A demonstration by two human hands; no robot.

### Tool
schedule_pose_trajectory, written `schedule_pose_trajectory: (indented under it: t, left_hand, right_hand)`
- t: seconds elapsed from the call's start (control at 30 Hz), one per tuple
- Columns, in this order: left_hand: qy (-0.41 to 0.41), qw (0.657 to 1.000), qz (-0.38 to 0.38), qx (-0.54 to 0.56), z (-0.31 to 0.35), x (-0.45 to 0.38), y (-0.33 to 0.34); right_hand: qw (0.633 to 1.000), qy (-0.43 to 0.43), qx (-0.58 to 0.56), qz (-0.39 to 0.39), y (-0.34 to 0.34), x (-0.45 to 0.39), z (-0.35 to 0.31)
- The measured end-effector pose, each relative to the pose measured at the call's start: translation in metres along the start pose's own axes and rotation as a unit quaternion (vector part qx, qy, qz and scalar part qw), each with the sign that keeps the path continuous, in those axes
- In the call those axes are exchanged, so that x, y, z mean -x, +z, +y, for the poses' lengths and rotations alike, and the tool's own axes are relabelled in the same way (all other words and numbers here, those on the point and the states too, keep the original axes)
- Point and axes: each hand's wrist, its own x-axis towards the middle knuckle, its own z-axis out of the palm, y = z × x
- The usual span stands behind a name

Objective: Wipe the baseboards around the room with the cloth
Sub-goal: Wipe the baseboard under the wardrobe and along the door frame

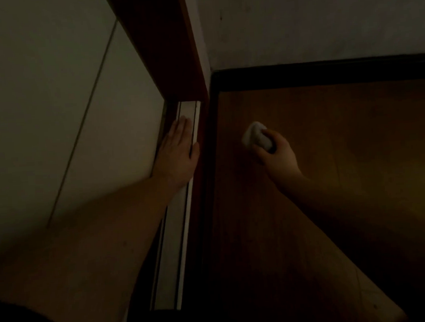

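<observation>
A balled white cloth (257, 135) is gripped in the curled fingers of the right hand (276, 152), held over the wooden floor (344, 151) near its far left corner — contact with the floor cannot be told. The left hand (178, 153) is laid flat, fingers straight and together, on a white door track (179, 238). The dark baseboard (326, 73) runs along the floor's far edge beneath a pale wall (309, 15).

The cloth (256, 135) looks soft and white, bunched into a matt wad. The floor (333, 177) reads as smooth brown wood with a faint sheen. The baseboard (326, 73) is dark and matt. The door track (182, 213) looks smooth and pale, ridged lengthwise; the wall (309, 18) is matt painted plaster.
</observation>
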Motion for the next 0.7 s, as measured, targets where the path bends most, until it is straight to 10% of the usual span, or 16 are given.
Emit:
schedule_pose_trajectory:
  t: [0.7]
  left_hand:
    - [0.016, 0.999, -0.010, 0.031, 0.001, -0.005, 0.006]
  right_hand:
    - [0.993, -0.056, 0.078, -0.075, 0.073, -0.192, -0.033]
